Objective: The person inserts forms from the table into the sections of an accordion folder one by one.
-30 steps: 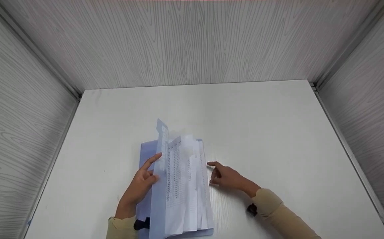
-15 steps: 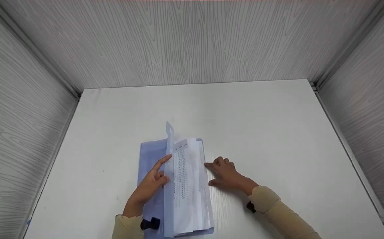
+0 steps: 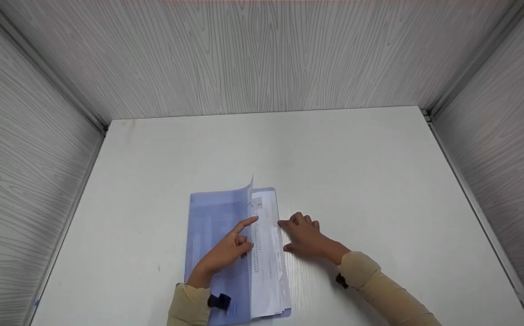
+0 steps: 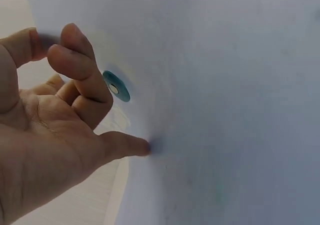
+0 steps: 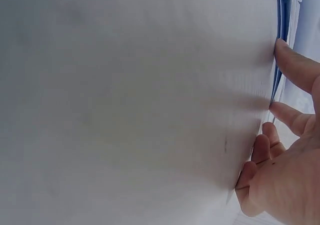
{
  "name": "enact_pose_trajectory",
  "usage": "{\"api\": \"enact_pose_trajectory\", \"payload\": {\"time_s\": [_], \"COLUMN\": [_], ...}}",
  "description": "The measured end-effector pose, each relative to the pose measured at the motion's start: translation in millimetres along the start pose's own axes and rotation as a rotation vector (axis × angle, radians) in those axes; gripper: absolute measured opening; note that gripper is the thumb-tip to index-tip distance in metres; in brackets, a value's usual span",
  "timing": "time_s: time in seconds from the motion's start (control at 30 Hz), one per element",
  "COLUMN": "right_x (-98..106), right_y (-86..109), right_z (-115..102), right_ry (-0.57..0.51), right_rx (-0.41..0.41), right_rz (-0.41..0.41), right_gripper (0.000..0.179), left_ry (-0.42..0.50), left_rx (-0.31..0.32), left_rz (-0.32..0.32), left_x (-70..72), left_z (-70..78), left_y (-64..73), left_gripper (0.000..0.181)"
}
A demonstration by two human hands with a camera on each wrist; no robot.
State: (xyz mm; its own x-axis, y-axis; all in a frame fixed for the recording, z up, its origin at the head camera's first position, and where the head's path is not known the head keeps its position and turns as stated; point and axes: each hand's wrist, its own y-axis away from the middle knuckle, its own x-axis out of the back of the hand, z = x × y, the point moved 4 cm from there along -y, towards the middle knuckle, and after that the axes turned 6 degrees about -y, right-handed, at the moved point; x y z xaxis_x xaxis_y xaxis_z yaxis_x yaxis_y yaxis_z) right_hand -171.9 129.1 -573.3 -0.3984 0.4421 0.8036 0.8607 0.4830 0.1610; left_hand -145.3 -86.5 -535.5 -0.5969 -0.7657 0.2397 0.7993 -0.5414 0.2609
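Note:
A translucent blue document folder (image 3: 210, 213) lies near the front of the table, its cover partly raised. White printed papers (image 3: 265, 258) show between the cover and the right edge. My left hand (image 3: 226, 253) presses the cover's raised edge with straight index finger and thumb; its other fingers are curled. Beside these fingers, a teal snap button (image 4: 116, 86) shows on the plastic in the left wrist view. My right hand (image 3: 306, 236) touches the folder's right edge with thumb and index fingertips spread apart. In the right wrist view, the folder's dark blue edge (image 5: 283, 15) runs past these fingertips.
The white tabletop (image 3: 357, 181) spreads around the folder. Grey wood-grain panels stand at the back (image 3: 262, 59), the left (image 3: 26, 149) and the right (image 3: 497, 136). A black wrist device (image 3: 219, 301) sits at the left cuff, over the folder.
My left hand has moved right, folding the cover over more of the papers. My right hand has come up against the folder's right edge and stayed there.

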Motion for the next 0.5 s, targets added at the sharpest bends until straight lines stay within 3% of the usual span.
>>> {"api": "enact_pose_trajectory", "payload": {"time_s": [0.23, 0.5], "right_x": [-2.0, -1.4], "right_y": [-1.7, -1.1], "right_z": [1.8, 1.3], "right_ry": [-0.005, -0.035], "right_rx": [-0.01, -0.01], "right_rz": [-0.015, -0.023], "right_gripper": [0.066, 0.068], "left_ry": [-0.104, -0.326], "left_rx": [0.05, 0.072], "left_rz": [-0.027, 0.006], "left_x": [-15.4, -28.8], "left_z": [-5.5, 0.8], "left_y": [-14.1, -26.9], "left_gripper": [0.064, 0.061]}}
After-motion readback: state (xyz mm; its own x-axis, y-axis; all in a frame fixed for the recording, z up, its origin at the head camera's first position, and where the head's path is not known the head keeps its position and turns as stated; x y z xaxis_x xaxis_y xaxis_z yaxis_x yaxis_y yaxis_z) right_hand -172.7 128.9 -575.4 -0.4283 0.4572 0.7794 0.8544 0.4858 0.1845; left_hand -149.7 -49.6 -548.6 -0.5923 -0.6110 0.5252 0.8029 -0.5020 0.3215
